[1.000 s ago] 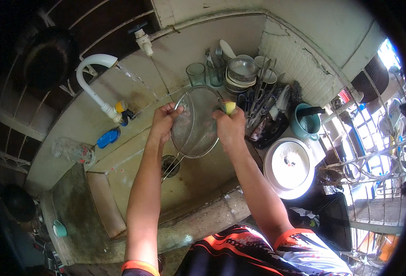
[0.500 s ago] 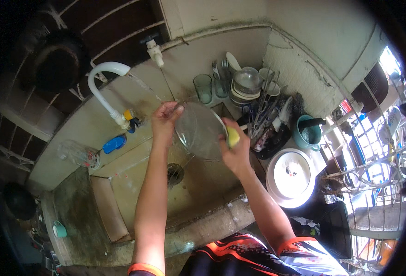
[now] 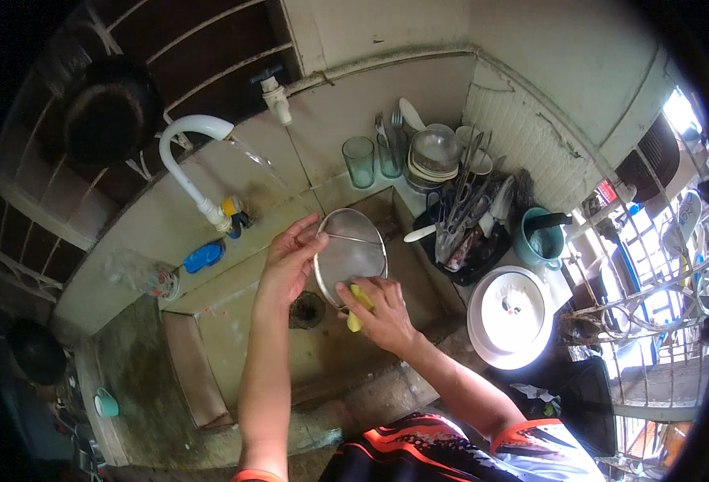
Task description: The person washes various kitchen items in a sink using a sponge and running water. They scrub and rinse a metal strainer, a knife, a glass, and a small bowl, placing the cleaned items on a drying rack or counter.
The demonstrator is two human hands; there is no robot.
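Over the sink, my left hand (image 3: 292,255) grips the edge of a round mesh strainer (image 3: 353,255) with a metal rim and a thin bar across it. The strainer is tilted upright, its round opening facing up toward me. My right hand (image 3: 385,315) is closed around a yellow sponge (image 3: 359,306) and presses it to the strainer's lower right rim. Part of the sponge is hidden by my fingers. Water runs from the white curved faucet (image 3: 198,124) behind my left hand, apart from the strainer.
The sink basin (image 3: 234,345) has a dark drain (image 3: 306,309). A blue brush (image 3: 204,255) and a clear bottle (image 3: 145,275) are at left. Drinking glasses (image 3: 359,162), stacked bowls (image 3: 435,153), a black cutlery holder (image 3: 483,255), a teal mug (image 3: 541,241) and white plates (image 3: 511,317) crowd the right.
The strainer has been turned, its opening now facing me. The sponge in my right hand has moved down and left along the rim. Water now shows at the faucet's mouth.
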